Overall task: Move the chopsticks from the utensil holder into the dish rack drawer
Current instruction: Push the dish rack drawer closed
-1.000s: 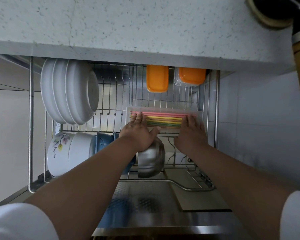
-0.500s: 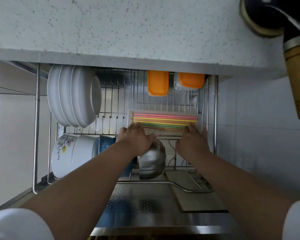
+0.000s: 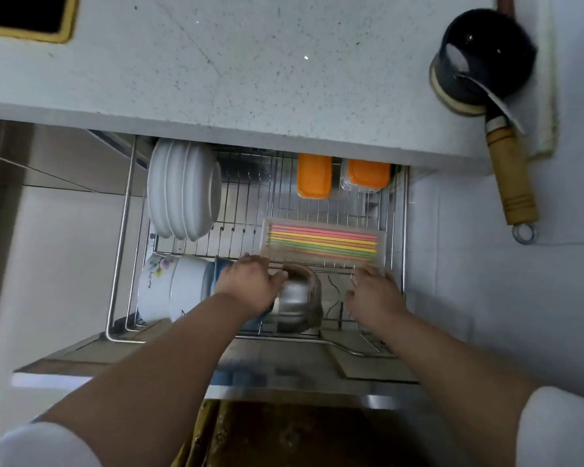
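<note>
Pink, yellow, orange and green chopsticks (image 3: 322,242) lie side by side in a clear plastic tray (image 3: 381,246) resting on the wire dish rack drawer (image 3: 122,251), which is pulled out from under the counter. My left hand (image 3: 250,284) hovers just below the tray's left end, fingers loosely curled, holding nothing. My right hand (image 3: 373,293) is below the tray's right end, fingers spread, also holding nothing. Neither hand touches the tray.
White plates (image 3: 182,190) stand at the rack's back left. Two orange-lidded boxes (image 3: 368,175) sit at the back. White bowls (image 3: 169,288) and a steel bowl (image 3: 297,298) fill the front row. On the speckled counter (image 3: 250,62) a dark ladle (image 3: 486,59) lies at the right.
Both hands have pulled back off the chopstick tray toward me, leaving it on the rack. My view has tilted up, showing more counter.
</note>
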